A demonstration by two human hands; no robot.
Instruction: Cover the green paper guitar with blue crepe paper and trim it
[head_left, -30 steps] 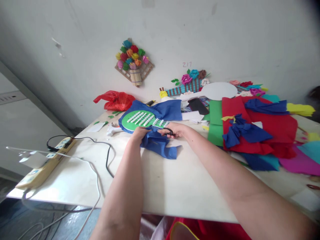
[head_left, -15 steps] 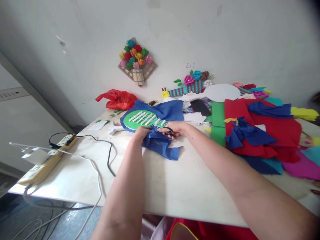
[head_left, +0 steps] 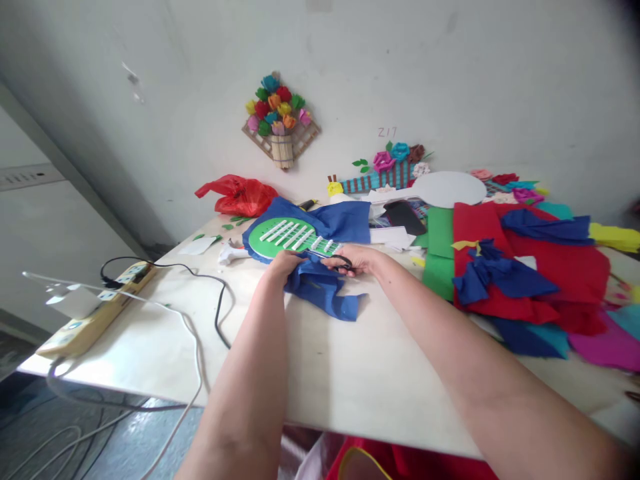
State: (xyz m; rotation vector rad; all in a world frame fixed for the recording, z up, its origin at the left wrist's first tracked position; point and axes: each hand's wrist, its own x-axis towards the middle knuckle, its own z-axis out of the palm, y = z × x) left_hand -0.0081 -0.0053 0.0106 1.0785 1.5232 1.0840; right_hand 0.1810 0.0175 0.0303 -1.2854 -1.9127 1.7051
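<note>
the green toy guitar [head_left: 289,237] is lying on blue cloth [head_left: 326,299] on the table [head_left: 360,383]; the left hand [head_left: 285,263] is seemingly pinching that cloth at the guitar's near edge, likely steadying it for the scissors [head_left: 344,263] the right hand [head_left: 361,257] is gripping.

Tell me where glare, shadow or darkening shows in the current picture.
Head view: glare whitens the table near the power strip; head view: a soft shadow lies beside the left forearm; head view: the top right corner darkens; head view: the scissors look too small to judge focus.
</note>
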